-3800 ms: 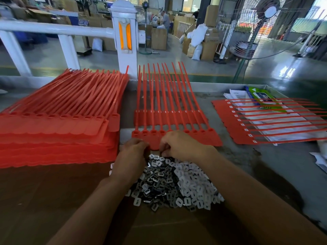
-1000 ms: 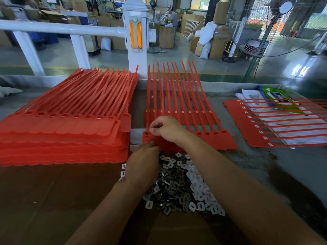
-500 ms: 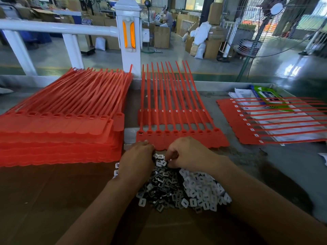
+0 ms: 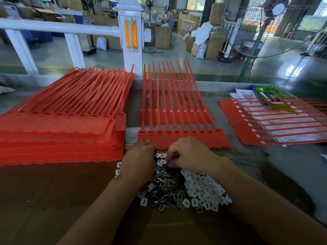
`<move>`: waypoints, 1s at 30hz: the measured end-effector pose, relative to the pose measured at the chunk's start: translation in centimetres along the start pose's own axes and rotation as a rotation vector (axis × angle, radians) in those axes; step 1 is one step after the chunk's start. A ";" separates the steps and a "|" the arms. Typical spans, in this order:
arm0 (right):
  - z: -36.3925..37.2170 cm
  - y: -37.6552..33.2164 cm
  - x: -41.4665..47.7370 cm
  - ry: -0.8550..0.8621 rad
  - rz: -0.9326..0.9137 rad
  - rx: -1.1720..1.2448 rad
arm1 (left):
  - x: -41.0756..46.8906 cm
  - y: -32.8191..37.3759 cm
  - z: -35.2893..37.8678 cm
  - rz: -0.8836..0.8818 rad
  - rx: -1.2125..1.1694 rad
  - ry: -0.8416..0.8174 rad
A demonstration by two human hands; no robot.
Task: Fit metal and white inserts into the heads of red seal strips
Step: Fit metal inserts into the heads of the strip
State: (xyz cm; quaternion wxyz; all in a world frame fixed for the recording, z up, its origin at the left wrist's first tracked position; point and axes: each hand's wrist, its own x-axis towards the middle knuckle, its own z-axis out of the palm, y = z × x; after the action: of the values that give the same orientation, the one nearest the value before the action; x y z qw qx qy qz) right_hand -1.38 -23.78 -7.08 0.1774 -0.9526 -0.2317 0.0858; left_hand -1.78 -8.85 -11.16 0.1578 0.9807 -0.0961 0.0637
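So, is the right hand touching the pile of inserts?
Touching. The head view shows the right hand with curled fingertips dug into the far edge of the insert pile, no gap.

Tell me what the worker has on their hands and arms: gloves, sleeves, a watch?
Nothing, as far as this view shows. The left hand and right hand are bare: no gloves, rings or watch. The left forearm and right forearm are uncovered, no sleeve in view.
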 end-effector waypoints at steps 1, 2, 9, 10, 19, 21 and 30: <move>-0.1 0.1 0.0 0.009 -0.003 0.042 | 0.0 0.0 0.1 0.002 -0.001 0.006; -0.1 0.2 -0.1 0.016 -0.002 0.082 | 0.0 -0.1 0.1 0.004 -0.003 0.011; -0.6 0.9 0.2 0.024 0.058 0.268 | 0.1 -0.1 0.3 0.013 -0.015 0.025; -0.8 1.0 0.3 0.032 0.075 0.284 | 0.0 -0.1 0.3 0.011 -0.018 0.029; -1.2 1.2 5.2 0.188 0.241 0.396 | -0.1 -0.2 0.3 0.010 -0.030 0.045; -0.9 1.2 6.6 0.193 0.267 0.395 | -0.1 -0.2 0.3 0.014 -0.036 0.042; 0.6 0.3 10.3 0.167 0.282 0.336 | 0.0 -0.2 0.2 0.030 -0.043 0.032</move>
State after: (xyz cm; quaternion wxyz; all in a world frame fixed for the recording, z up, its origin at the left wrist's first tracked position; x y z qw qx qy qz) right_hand 7.66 -18.97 -8.63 0.3383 -0.9365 -0.0634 0.0677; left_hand -1.76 -8.77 -11.43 0.1794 0.9744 -0.1098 0.0797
